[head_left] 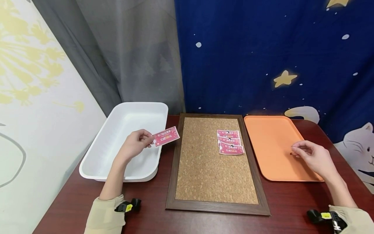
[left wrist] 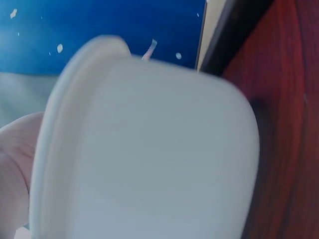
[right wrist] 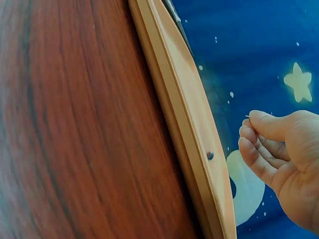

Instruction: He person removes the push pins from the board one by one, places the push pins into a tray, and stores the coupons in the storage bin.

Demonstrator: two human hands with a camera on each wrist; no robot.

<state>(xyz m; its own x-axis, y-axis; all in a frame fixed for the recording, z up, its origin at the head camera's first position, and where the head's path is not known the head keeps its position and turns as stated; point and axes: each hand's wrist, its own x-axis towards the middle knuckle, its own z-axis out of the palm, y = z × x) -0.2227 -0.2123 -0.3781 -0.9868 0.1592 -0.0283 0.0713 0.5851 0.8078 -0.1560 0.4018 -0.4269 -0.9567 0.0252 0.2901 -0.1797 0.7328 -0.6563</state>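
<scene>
My left hand [head_left: 135, 143] pinches a pink coupon [head_left: 166, 136] by its left end, over the right rim of a white tub [head_left: 96, 177]. In the left wrist view the tub wall [left wrist: 159, 144] hides most of that hand and nearly all of the coupon. Over the right side of an orange tray [head_left: 271, 146], my right hand [head_left: 317, 159] pinches a push pin [right wrist: 247, 117], whose tip pokes out between thumb and index finger. Three similar coupons [head_left: 231, 149] overlap in a column at the upper right of a framed corkboard [head_left: 214, 175], each with a dark pin at its top.
Another dark pin [right wrist: 210, 155] lies on the orange tray in the right wrist view. The corkboard's brown frame [head_left: 217, 207] stands between tub and tray on the dark red table [head_left: 146, 208]. A grey curtain [head_left: 143, 58] and a blue one [head_left: 233, 65] hang behind.
</scene>
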